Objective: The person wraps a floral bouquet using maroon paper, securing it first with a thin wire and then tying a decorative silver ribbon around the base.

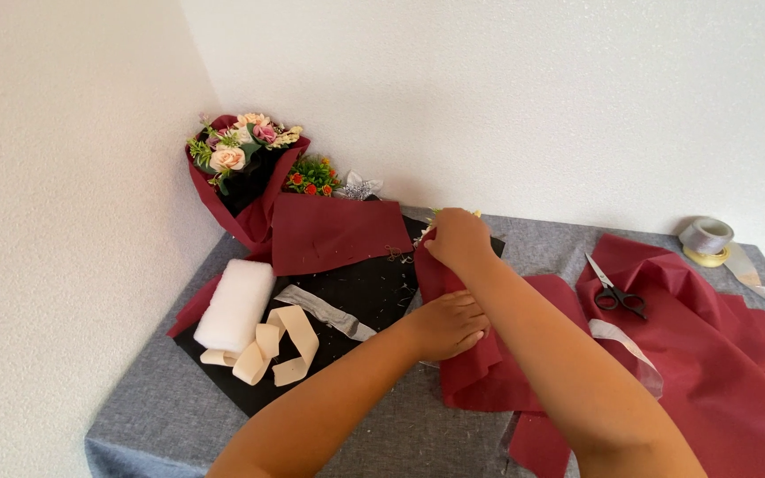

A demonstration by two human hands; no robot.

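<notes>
My left hand lies flat, fingers spread, pressing on the dark red wrap in the middle of the grey desk. My right hand is closed, pinching the wrap's top edge just above my left hand. Right of the wrap, more red sheets are spread out, with black scissors on them and a clear strip beside those. Far right of the wrap sits a silver ribbon roll. Left of the wrap lies a black sheet carrying a cream ribbon, a white foam block and a red square. Beyond that, in the corner, leans a bouquet.
</notes>
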